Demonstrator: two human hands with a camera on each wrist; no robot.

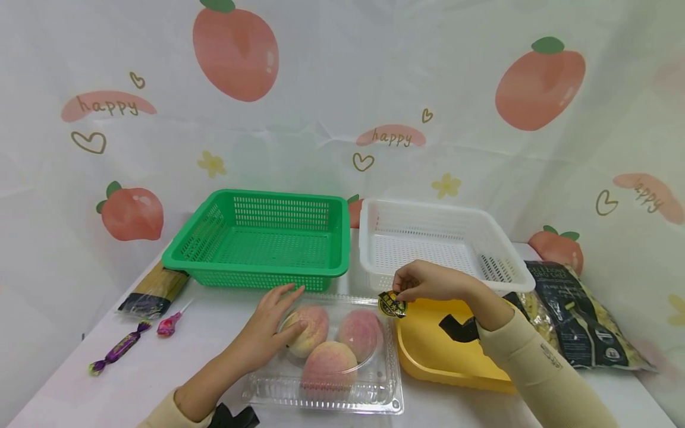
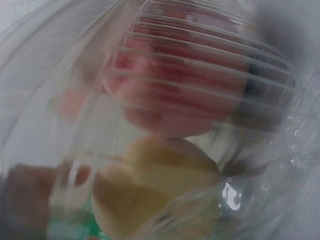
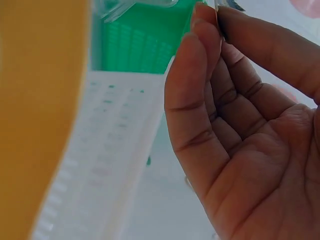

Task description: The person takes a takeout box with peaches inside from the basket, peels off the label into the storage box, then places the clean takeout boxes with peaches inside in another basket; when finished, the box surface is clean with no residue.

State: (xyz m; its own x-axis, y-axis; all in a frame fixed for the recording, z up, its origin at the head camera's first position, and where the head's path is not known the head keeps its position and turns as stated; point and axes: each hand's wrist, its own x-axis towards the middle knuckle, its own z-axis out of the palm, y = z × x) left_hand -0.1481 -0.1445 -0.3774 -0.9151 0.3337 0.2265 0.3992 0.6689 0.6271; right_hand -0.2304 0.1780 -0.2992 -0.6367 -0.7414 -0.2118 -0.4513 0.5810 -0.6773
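A clear plastic clamshell box (image 1: 374,392) with three peaches (image 1: 329,364) inside lies at the front of the table. My left hand (image 1: 267,333) rests on its left side, fingers spread and relaxed. Through the clear plastic, the left wrist view shows a red peach (image 2: 180,75) and a yellowish one (image 2: 155,185), both blurred. Between thumb and fingertips, my right hand (image 1: 428,280) pinches a small black and gold sticker (image 1: 392,304) above the box's right back corner. In the right wrist view only the sticker's edge shows at the fingertips (image 3: 200,50).
Behind stand a green basket (image 1: 257,276) and a white basket (image 1: 497,244). A yellow tray (image 1: 444,377) sits right of the box, beside black food bags (image 1: 578,315). At left lie a brown and black packet (image 1: 155,291), a lollipop (image 1: 169,324) and a purple-wrapped candy (image 1: 120,349).
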